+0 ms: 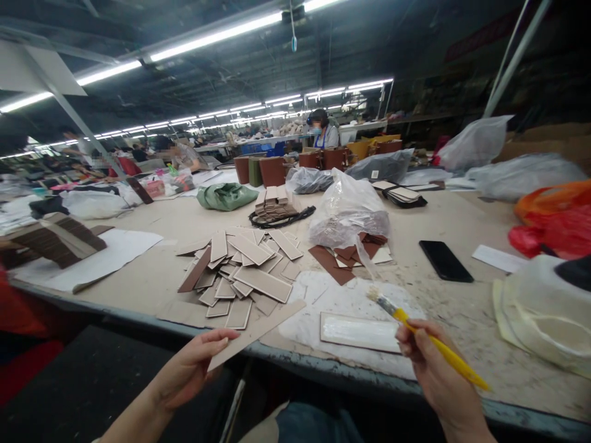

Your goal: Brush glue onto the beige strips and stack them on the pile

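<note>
My left hand [203,360] grips one end of a thin beige strip [258,332], whose far end reaches over the table edge. Between the fingers of my right hand [434,357] is a yellow-handled paintbrush [446,354], bristles pointing up and left. Below the brush lies a rectangular panel [357,331] with a wet-looking white coat, on a white-smeared patch of table [305,295]; my right fingers cover its right end. A loose heap of beige rectangular pieces [252,249] with pale borders lies just beyond my left hand.
A plastic bag [346,212] stands over brown pieces [335,261]. A black phone [446,261] and a whitish plastic container [549,307] are at the right. Bundled brown strips [60,240] sit at the left. Across the table, a person [327,132] sits behind brown bags [272,171].
</note>
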Available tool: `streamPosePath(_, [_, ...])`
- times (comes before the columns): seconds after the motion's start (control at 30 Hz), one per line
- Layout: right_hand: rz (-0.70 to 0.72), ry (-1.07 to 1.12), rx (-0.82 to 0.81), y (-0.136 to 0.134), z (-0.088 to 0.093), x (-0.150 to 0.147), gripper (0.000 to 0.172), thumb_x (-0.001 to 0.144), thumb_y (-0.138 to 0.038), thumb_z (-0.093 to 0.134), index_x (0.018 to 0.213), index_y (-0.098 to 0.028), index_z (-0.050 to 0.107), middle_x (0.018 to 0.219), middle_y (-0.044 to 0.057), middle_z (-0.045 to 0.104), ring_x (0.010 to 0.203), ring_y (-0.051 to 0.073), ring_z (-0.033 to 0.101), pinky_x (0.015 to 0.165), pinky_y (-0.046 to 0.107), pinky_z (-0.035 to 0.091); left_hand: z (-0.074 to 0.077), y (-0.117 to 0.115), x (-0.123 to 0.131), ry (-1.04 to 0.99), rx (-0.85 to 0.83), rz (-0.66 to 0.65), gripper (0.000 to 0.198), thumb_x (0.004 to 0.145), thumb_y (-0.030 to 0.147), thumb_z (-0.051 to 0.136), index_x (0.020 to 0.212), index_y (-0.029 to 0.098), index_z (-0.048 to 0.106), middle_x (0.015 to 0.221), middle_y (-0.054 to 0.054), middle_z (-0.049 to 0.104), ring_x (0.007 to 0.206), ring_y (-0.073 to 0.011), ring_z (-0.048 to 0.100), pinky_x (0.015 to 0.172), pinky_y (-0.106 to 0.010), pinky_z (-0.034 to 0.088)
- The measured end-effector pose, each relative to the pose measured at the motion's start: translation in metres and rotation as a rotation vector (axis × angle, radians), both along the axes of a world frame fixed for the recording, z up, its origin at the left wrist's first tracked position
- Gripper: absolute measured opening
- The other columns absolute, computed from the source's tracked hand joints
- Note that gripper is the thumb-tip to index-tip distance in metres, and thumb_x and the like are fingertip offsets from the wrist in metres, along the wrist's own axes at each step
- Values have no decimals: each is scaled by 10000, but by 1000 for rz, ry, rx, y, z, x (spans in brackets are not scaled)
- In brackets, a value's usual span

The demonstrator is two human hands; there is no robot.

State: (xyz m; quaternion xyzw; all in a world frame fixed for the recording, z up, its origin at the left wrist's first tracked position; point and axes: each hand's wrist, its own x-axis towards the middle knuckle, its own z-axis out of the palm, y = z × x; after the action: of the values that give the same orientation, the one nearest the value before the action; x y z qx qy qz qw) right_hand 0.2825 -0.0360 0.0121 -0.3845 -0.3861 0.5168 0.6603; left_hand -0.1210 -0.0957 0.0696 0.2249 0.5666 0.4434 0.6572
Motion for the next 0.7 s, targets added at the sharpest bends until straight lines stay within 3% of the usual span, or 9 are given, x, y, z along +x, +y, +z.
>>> streamPosePath(0.13, [20,-231,98,-8,-1,-8,194,828,-320,684,999,-241,636,1113,85,655,927,198,620,810,326,505,-6,2,38,-164,-9,-38,281,673,209,794,913,111,685,668,-8,619,462,-36,498,411,-116,365])
streamPosePath(0.27, [91,-291,195,-15,6,-8,225,815,-270,689,1015,-254,586,1228,87,613,1174,262,542,969,432,452,-22,9,74,-299,-65,-151,247,701,192,770,907,102,669,578,6,568,405,-31,464,380,-114,309])
streamPosePath(0.4, [203,-347,208,-21,10,-5,222,817,-223,682,998,-269,562,1207,75,626,1108,254,591,889,415,511,-37,1,96,-477,-172,-245,225,711,178,759,899,108,657,529,52,473,360,-14,382,351,-124,228])
streamPosePath(0.6, [85,-516,229,-26,8,-1,225,801,-203,705,938,-276,542,999,17,682,979,200,636,893,349,493,-59,-23,109,-636,-342,-287,108,753,164,720,815,131,638,542,77,370,366,-11,365,361,-131,211])
streamPosePath(0.7, [89,-559,221,-28,9,1,185,799,-225,705,892,-267,551,901,-1,682,844,173,657,762,277,529,-61,-24,116,-650,-402,-287,138,732,179,734,823,132,641,542,73,409,369,-17,401,369,-127,262])
